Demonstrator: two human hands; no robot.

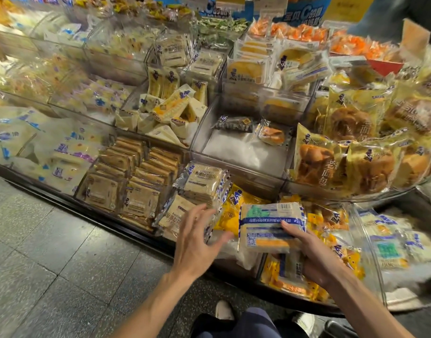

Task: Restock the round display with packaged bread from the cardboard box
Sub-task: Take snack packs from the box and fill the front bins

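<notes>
My right hand (314, 254) grips a stack of flat packaged bread (268, 228), white wrappers with blue bands and a barcode, held over the front compartment of the round display (243, 164). My left hand (195, 237) hovers with fingers spread just left of that stack, close to a pile of cream sliced-bread packs (204, 184) in the lower tier. Whether its fingertips touch a pack I cannot tell. No cardboard box is in view.
Clear dividers split the tiered display into bins of wrapped breads and cakes. One middle bin (246, 147) holds only two small packs. Yellow packs (234, 206) lie under my hands. Grey tiled floor (63, 252) lies at the left; my shoe (224, 311) shows below.
</notes>
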